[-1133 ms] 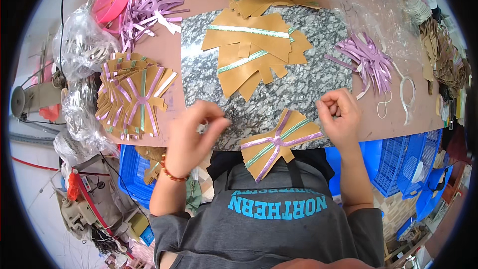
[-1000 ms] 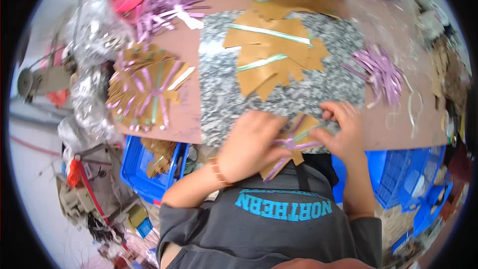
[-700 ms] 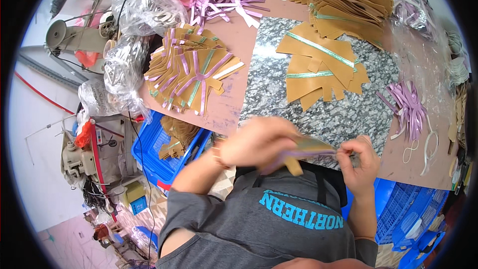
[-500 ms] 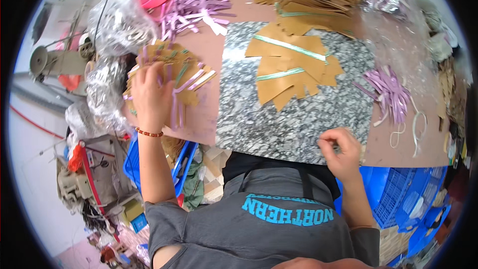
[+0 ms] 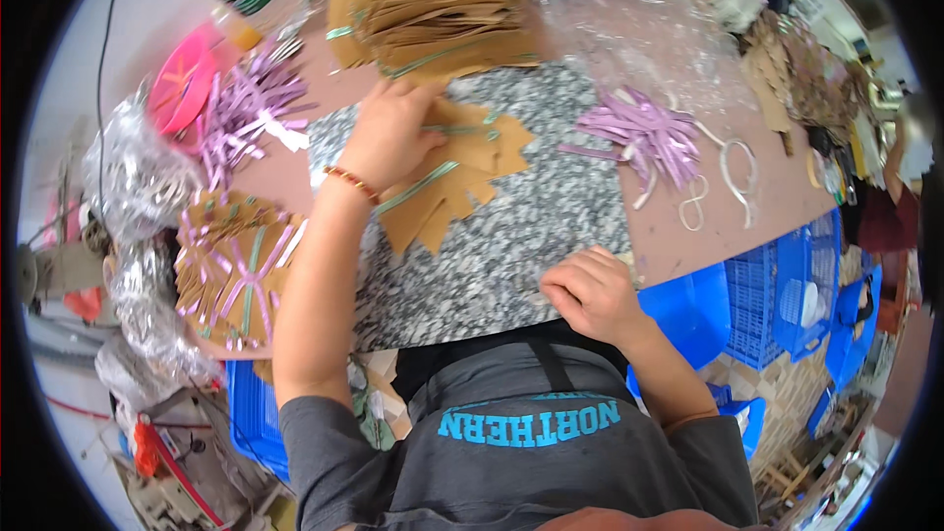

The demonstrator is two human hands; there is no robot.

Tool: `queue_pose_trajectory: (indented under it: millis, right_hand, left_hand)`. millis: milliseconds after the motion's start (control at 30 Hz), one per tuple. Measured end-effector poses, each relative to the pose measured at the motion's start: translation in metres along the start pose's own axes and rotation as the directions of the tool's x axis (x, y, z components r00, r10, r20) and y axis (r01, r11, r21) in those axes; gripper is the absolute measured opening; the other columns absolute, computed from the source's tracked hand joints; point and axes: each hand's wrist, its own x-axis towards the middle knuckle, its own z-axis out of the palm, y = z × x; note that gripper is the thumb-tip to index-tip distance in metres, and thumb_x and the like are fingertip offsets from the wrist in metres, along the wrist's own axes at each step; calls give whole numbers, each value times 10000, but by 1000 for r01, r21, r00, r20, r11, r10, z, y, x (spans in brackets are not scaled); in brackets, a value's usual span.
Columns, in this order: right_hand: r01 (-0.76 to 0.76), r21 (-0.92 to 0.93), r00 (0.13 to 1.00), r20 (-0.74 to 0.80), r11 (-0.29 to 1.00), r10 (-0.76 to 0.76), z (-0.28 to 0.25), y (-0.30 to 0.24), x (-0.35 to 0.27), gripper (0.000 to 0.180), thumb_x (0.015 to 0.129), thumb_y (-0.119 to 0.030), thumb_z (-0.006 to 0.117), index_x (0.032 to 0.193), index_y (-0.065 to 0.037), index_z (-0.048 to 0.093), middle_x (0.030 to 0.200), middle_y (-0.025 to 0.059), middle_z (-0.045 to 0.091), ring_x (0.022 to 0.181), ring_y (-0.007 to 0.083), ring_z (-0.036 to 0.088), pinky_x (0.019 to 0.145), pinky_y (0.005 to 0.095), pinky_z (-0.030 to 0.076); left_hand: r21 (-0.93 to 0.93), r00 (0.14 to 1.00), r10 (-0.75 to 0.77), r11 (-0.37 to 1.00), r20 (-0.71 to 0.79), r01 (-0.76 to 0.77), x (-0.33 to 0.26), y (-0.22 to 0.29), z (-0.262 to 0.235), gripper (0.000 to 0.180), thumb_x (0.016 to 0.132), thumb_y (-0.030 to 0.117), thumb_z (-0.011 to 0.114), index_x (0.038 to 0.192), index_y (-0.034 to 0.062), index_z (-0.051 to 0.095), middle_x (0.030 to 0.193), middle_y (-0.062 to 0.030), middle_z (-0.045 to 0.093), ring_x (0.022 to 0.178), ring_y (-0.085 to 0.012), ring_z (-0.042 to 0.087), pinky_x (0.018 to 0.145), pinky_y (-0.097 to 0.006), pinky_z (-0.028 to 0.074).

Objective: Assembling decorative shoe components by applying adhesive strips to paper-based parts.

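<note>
The left hand lies flat, fingers spread, on the brown paper cutouts that rest on the speckled stone slab of the bench. The right hand rests loosely curled and empty at the slab's near edge, well apart from the cutouts.

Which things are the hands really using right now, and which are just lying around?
In use:
- left hand on the brown card pieces
- right hand resting on the speckled grey slab

Lying about:
- tall stack of brown card
- pale purple ribbon bundle
- finished pile with ribbons
- pink dish
- blue crates
</note>
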Motion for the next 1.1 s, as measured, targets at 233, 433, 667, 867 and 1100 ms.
queue_pose_trajectory:
  millis: [233, 433, 667, 867, 1100]
  right_hand:
    - [-369, -185, 902, -305, 911, 304, -53, 50, 16, 79, 855, -68, 675, 932, -59, 657, 870, 106, 658, 780, 306, 643, 683, 390, 504]
    - [-470, -280, 825, -477, 837, 303, -97, 100, 30, 104, 866, -56, 653, 969, -48, 668, 898, 113, 665, 788, 301, 655, 681, 389, 508]
    - [-780, -340, 600, -172, 525, 781, -128, 77, -3, 90, 851, -80, 676, 899, -22, 626, 920, 141, 672, 728, 291, 662, 657, 398, 507]
    - [-673, -334, 734, -191, 660, 652, -111, 82, -45, 126, 849, -121, 662, 838, -27, 578, 883, 149, 654, 781, 352, 635, 706, 465, 489]
    - [-679, -617, 642, -234, 398, 730, -162, 153, -49, 200, 902, -205, 522, 948, -51, 642, 998, 212, 668, 925, 399, 649, 774, 515, 504]
  left_hand:
    - [-71, 860, 185, 966, -475, -247, -29, 5, -7, 172, 813, -13, 694, 972, 38, 652, 949, -79, 644, 940, -302, 594, 857, -405, 457]
    - [-620, 982, -36, 780, -185, -88, -80, 59, -55, 168, 893, -89, 544, 1023, -13, 618, 889, -94, 620, 798, -214, 573, 756, -307, 454]
    - [-300, 959, 284, 916, 14, -267, -50, 119, -2, 558, 701, 28, 773, 1230, 58, 596, 1209, -132, 601, 1180, -355, 544, 986, -461, 446]
    - [-339, 876, 483, 822, -11, -457, 10, 161, 44, 604, 754, 116, 766, 1311, 71, 538, 1306, -136, 561, 1277, -350, 492, 1057, -449, 397]
    - [-3, 932, 362, 932, 16, -362, 43, 170, 115, 645, 906, 495, 615, 1422, 126, 497, 1481, -124, 469, 1431, -330, 336, 1178, -540, 224]
